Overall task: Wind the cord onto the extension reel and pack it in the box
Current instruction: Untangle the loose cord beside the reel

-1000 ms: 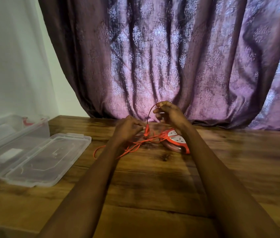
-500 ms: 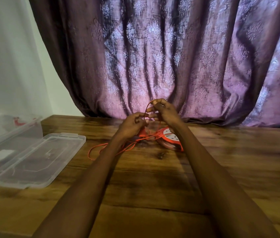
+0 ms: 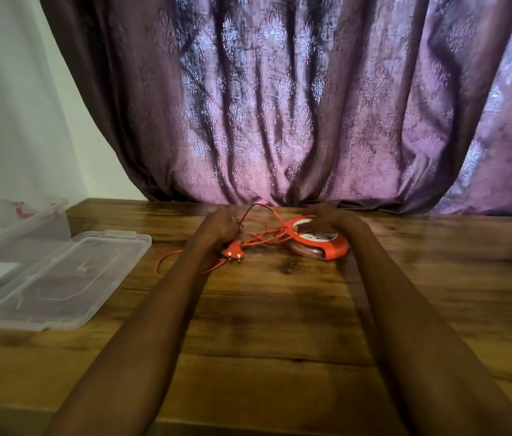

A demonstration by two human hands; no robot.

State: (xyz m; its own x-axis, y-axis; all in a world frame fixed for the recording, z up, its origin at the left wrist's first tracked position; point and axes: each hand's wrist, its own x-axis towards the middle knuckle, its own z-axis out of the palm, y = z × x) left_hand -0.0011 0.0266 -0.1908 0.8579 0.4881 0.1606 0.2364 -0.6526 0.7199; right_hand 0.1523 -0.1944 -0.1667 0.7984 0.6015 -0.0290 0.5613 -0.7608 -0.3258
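Two bare hands reach over the wooden bench [image 3: 280, 309]. The left hand [image 3: 218, 226] curls its fingers around the tangled orange cord [image 3: 261, 236] beside its two-pin plug [image 3: 232, 250]. The right hand [image 3: 327, 217] grips the round orange extension reel [image 3: 320, 245]. The clear plastic box [image 3: 59, 278] lies open at left.

- The room is dim and warm in tone; the brightest area is the pale wall [image 3: 12, 99] at upper left.
- Light glows through the purple curtain [image 3: 280, 105] at centre, its folds dark between.
- Both forearms are in deep shade and throw soft shadows on the wooden table [image 3: 280, 309].
- The wide lens bends the edges of the frame.
- Detail is soft throughout, the far right blurred.
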